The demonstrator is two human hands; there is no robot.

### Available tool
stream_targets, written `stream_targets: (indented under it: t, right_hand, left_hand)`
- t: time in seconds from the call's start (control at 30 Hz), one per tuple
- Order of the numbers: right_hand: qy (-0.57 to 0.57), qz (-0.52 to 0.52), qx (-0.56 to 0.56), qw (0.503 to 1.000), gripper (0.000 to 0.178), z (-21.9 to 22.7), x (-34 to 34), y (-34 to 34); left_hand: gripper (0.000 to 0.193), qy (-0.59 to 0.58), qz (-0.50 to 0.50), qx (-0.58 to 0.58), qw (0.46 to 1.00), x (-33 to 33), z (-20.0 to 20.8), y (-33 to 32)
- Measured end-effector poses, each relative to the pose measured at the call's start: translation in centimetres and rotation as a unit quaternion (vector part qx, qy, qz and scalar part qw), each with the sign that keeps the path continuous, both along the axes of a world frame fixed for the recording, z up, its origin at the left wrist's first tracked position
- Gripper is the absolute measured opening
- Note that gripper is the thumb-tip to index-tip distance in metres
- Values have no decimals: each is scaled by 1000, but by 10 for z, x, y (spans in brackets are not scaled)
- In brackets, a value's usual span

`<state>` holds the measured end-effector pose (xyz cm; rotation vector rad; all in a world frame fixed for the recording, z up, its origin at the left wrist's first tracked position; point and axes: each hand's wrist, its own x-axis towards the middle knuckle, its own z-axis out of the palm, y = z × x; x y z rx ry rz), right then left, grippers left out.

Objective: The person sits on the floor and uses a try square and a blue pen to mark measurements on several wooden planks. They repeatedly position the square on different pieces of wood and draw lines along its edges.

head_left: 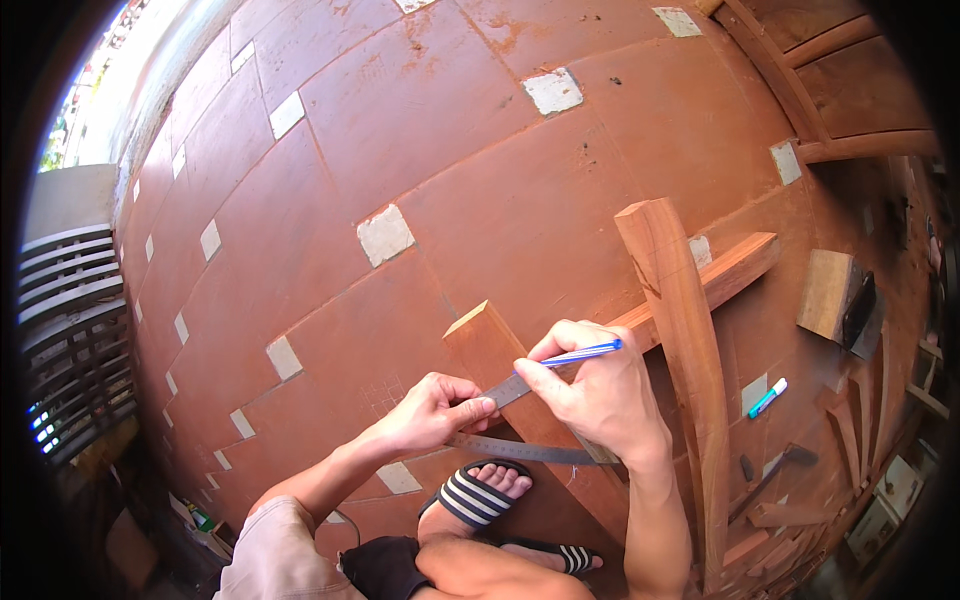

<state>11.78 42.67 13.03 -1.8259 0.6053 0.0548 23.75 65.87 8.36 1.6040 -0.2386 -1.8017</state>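
My left hand (437, 412) pinches a grey metal carpenter's square (510, 391) between thumb and fingers. One marked arm of the square lies across a reddish wooden board (482, 338); the other arm runs to the right, nearer my body. Whether the two arms join under my thumb is hidden. In my right hand (605, 400) is a blue-and-white striped pen (580, 355), its lower end hidden by my fingers beside the square's edge. The board slants from upper left to lower right below both hands.
A long curved wooden piece (685, 340) rests over a straight beam (742, 268) at right. Beyond are a teal marker (768, 398), a wooden block (828, 293), a hammer-like tool (797, 456) and loose wood pieces. My sandalled foot (490, 490) is close below the square.
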Motion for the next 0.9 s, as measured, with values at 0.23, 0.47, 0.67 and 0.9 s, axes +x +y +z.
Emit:
stream_targets:
  t: [0.23, 0.47, 0.67, 0.9]
  right_hand:
    - [-29, 86, -94, 991, 25, -13, 11, 31]
    - [-25, 101, -130, 986, 24, -14, 12, 40]
    - [25, 101, -67, 992, 15, -5, 16, 35]
    - [-12, 28, -139, 990, 13, 7, 4, 16]
  left_hand:
    - [34, 9, 16, -40, 999, -1, -4, 0]
    - [34, 19, 28, -59, 998, -2, -7, 1]
    - [32, -23, -2, -54, 998, -2, -9, 1]
    - [35, -10, 0, -56, 998, -1, -10, -1]
